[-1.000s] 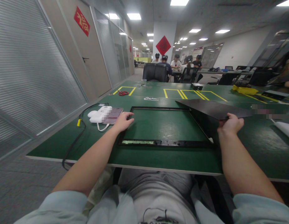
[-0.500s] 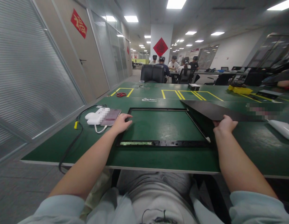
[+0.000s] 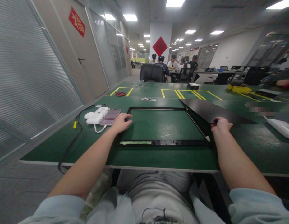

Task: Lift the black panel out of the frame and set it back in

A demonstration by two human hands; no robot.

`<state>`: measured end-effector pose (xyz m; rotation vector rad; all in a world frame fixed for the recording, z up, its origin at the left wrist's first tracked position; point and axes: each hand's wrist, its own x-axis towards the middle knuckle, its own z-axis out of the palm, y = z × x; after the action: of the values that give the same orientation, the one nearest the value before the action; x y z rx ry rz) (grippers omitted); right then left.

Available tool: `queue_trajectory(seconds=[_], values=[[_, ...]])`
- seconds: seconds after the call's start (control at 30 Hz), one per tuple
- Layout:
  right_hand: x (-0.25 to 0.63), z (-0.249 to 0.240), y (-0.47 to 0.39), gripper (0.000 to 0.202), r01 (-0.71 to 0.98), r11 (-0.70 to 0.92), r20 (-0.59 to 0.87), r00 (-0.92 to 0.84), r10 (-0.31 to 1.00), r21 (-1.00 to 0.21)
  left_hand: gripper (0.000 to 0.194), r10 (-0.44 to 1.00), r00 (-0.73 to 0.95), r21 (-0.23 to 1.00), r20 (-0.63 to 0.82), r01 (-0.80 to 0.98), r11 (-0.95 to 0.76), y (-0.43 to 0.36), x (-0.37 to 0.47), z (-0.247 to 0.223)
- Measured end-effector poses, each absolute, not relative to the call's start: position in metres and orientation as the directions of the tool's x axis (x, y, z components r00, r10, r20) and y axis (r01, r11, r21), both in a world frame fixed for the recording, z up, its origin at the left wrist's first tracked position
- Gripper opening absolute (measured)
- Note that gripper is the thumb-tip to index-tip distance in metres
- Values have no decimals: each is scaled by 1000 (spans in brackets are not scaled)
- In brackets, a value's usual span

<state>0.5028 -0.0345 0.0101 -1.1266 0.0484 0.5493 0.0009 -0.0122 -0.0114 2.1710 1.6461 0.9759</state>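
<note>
Compared with the two earlier views, the right hand [image 3: 221,125] has come slightly inward, toward the black frame [image 3: 163,109]; the thin black panel [image 3: 202,107] has shifted with it. The panel is not laid flat: it is held tilted above the table [image 3: 163,160] at the frame's right side, which suggests its positioning is unfinished. The right hand is clamped on the panel's near edge. The left hand [image 3: 121,123] has stayed at the frame's left rail, thumb and forefinger apart; whether its other fingers grip the rail cannot be told.

The frame lies on the table between both hands, a green strip [image 3: 135,143] in its near rail. Contact between panel and frame cannot be confirmed. The panel's underside is hidden. Pixelation covers part of the phone [image 3: 114,115] and an item at right; the white device [image 3: 282,128] is cut off.
</note>
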Motion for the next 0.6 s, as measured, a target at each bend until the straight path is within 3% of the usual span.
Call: queue_trajectory(seconds=[0.4, 0.6], values=[[501, 12, -35, 50, -458, 319, -314, 855, 412, -830, 35, 928, 161, 531, 335, 782, -328, -12, 0, -13], [492, 24, -43, 51, -419, 427, -203, 861, 466, -801, 34, 925, 143, 555, 351, 764, -328, -11, 0, -13]])
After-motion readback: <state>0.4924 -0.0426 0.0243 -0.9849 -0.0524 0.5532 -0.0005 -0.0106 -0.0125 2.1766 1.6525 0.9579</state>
